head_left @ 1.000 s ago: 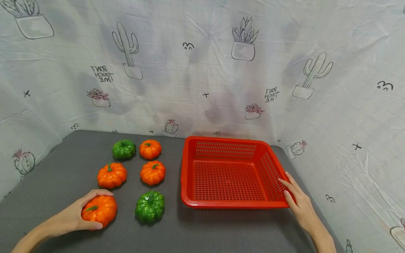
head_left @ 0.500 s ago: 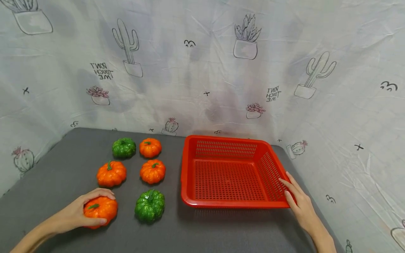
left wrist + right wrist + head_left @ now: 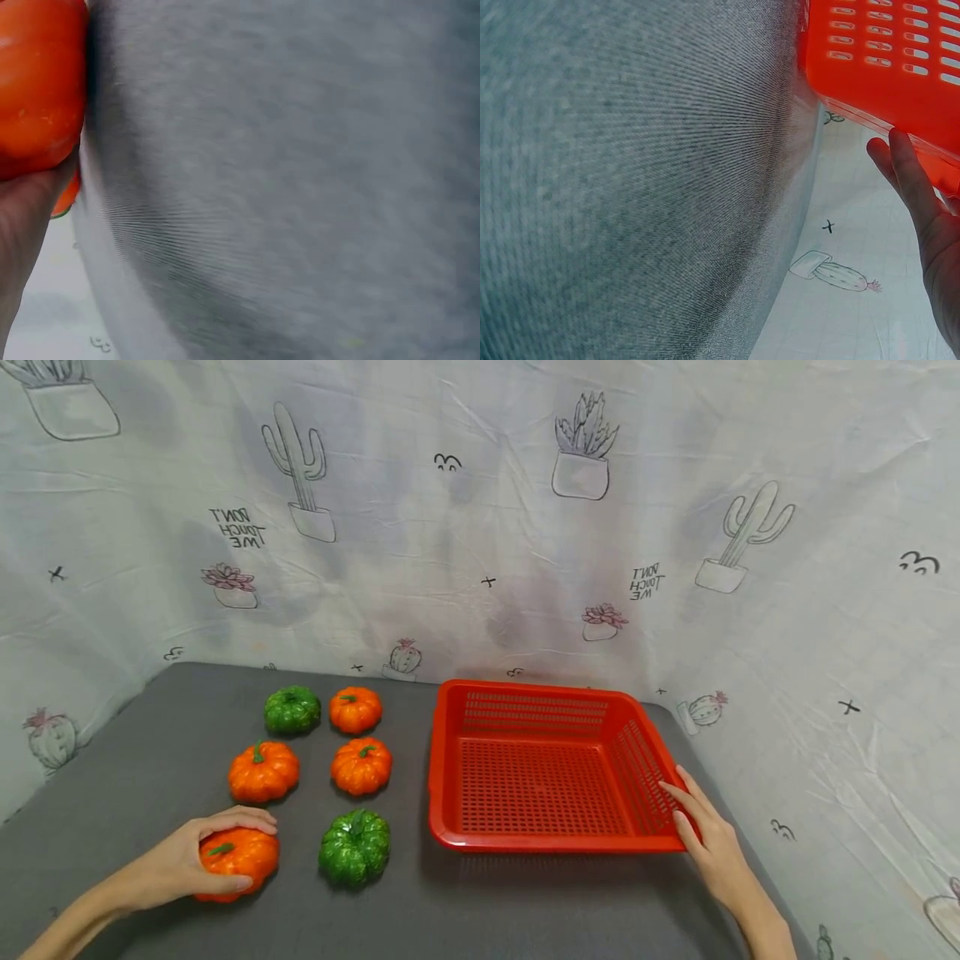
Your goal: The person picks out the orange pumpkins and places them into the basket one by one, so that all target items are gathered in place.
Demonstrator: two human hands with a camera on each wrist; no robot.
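In the head view my left hand (image 3: 198, 860) grips an orange pumpkin (image 3: 251, 852) with a green stem, thumb on the near side and fingers over the far side. The left wrist view shows part of this pumpkin (image 3: 37, 90) above the hand (image 3: 22, 217). On the right, my right hand (image 3: 712, 843) holds the near right corner of a red plastic basket (image 3: 555, 844), thumb and a finger over its rim. Other fingers (image 3: 911, 180) reach the rim from outside in the right wrist view. No object shows inside the basket.
A green pumpkin (image 3: 356, 850) lies between the left hand and the basket. Behind are orange pumpkins (image 3: 264, 772) (image 3: 362, 767) (image 3: 356, 710) and another green pumpkin (image 3: 292, 710). Everything rests on a grey table (image 3: 480, 918), with a cactus-print cloth (image 3: 480, 527) behind and beside it.
My left hand has shifted slightly right and its fingers sit further over the orange pumpkin. The right hand and basket stay put; the head view has tilted a little.
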